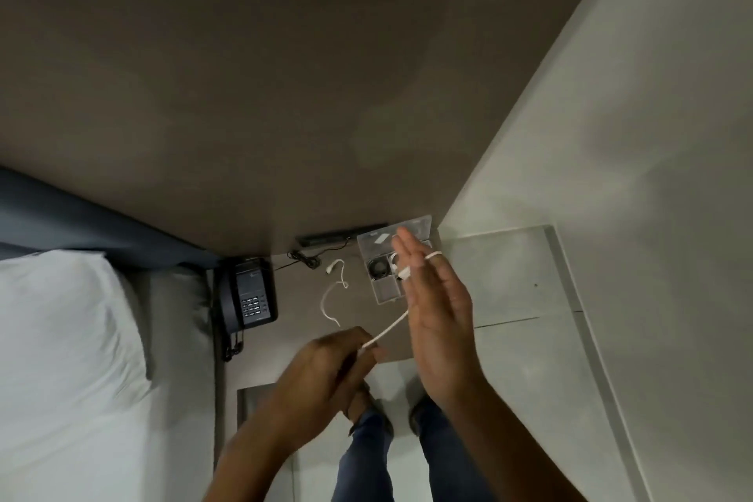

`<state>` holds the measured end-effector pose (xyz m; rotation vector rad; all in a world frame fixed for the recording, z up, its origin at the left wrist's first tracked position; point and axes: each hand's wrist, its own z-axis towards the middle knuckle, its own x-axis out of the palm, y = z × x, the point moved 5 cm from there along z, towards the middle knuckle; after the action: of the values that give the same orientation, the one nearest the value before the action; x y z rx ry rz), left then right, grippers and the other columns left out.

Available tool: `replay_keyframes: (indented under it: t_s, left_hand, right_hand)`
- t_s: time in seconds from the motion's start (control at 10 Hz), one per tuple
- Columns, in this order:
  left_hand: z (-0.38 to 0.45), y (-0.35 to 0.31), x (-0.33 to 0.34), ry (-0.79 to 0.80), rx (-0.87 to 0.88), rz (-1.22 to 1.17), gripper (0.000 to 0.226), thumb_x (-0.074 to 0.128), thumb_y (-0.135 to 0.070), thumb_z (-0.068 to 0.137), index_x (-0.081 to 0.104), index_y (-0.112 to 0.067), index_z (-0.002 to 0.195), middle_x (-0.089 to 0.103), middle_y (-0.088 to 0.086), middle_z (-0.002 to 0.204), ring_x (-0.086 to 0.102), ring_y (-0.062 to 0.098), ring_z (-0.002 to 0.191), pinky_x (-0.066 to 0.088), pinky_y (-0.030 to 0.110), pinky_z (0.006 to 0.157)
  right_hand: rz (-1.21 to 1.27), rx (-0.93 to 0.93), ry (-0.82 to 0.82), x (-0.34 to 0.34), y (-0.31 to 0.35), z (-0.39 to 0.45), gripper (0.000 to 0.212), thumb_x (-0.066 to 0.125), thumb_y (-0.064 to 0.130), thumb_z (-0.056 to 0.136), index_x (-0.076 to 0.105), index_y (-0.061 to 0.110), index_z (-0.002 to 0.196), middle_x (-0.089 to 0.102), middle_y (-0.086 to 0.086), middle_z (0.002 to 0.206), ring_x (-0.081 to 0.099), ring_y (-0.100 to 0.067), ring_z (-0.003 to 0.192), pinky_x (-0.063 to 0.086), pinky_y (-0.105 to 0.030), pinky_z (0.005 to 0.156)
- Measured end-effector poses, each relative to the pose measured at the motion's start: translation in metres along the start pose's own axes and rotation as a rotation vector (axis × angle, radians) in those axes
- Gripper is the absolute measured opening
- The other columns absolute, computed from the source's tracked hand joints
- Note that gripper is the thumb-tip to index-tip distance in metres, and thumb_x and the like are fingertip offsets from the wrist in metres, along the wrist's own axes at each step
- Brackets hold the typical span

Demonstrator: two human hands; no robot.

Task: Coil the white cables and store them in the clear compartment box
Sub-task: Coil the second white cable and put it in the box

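Note:
My right hand (438,318) is held flat and upright, fingers straight, with a white cable (391,328) looped around them. The cable runs taut down to my left hand (334,367), which pinches its other end. Behind my right hand the clear compartment box (383,285) lies with its lid up on the brown bedside table (293,298); a dark round item and something white sit in its compartments, partly hidden by my fingers. A second white cable (332,295) lies loose on the table, left of the box.
A dark desk phone (250,298) stands at the table's left edge beside the bed (69,338) with its white pillow. A black cord (303,259) and a dark strip lie by the wall. A white wall rises on the right. My legs and shoes show below.

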<state>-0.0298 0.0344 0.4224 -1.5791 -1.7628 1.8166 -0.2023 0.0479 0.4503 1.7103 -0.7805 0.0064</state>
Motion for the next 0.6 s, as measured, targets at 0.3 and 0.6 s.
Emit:
replay_keyframes:
  t_s: [0.3,0.6]
  left_hand:
    - [-0.004,-0.096,-0.065,-0.177,0.171,-0.092,0.035,0.049,-0.048,0.112,0.065,-0.020,0.096,0.065,-0.005,0.083,0.068,0.017,0.071,0.058,0.038,0.064]
    - [0.011,-0.125,-0.050,-0.182,0.145,-0.381,0.070,0.048,-0.059,0.110,0.059,0.006,0.085,0.049,0.027,0.074,0.051,0.040,0.068,0.047,0.043,0.066]
  right_hand:
    - [-0.463,0.121,0.523,-0.005,0.033,-0.077,0.030,0.044,0.029,0.117,0.066,0.009,0.118,0.069,0.002,0.098,0.067,-0.013,0.097,0.056,-0.036,0.097]
    - [0.846,0.617,0.568,0.016,0.092,-0.099,0.011,0.055,-0.002,0.105,0.064,-0.003,0.112,0.068,-0.014,0.089,0.066,-0.020,0.070,0.060,-0.045,0.101]
